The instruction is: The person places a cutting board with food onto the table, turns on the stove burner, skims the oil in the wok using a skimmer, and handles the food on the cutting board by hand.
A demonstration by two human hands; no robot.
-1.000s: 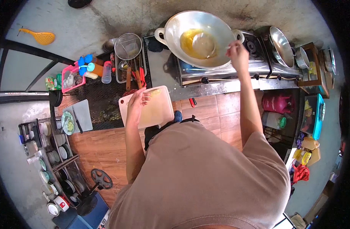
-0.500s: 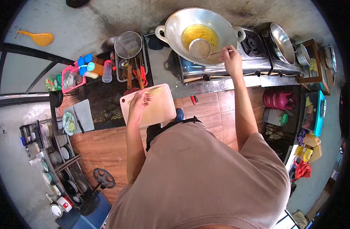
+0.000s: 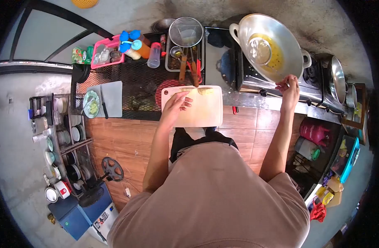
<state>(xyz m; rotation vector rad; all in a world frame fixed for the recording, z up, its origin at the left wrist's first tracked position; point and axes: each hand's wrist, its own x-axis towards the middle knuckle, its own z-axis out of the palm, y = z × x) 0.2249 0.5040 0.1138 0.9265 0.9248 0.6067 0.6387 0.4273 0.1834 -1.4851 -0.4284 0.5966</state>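
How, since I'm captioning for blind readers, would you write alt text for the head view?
A person's right hand is by the rim of a metal wok containing yellow liquid and a round strainer; the left hand is over a pale cutting board.

Skimmer [image 3: 260, 50]: handle seemingly blurred; yellow strainer [image 3: 85, 3] cropped at top.

Bright, diffuse light over floor [image 3: 247, 130]. Glare along steel edge of bench [image 3: 249, 100], sheen inside wok [image 3: 292, 53]. Deep shadow under bench at right. Fisheye bowing outward, 4 corners black. Rim details soft.
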